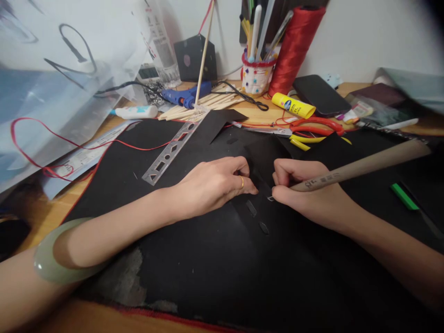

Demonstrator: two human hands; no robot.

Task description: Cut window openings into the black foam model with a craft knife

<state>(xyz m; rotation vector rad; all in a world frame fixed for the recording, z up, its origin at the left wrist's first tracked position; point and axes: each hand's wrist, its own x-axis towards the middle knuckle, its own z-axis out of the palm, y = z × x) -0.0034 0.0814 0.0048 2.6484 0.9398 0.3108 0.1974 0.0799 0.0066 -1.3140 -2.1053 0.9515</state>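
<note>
In the head view, grips a pale, tapering, lettered shaft (367,165) slantwise in the right hand (307,190), above the black mat (194,273). Rests the left hand (217,185), curled, near small dark shapes (251,208); cannot tell if pinching. Shows stencil ruler (172,149) leftward, red-handled tool (314,125) and glue stick (298,108) between right hand and pen cup (256,78).

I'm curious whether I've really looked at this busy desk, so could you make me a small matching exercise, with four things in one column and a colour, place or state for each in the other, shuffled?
Things:
1. long-handled tool
2. glue stick
3. left hand
4. glue gun

Matches:
A. blue
B. wearing a gold ring
C. gripped in the right hand
D. mostly yellow

Right pairs: 1-C, 2-D, 3-B, 4-A
</note>
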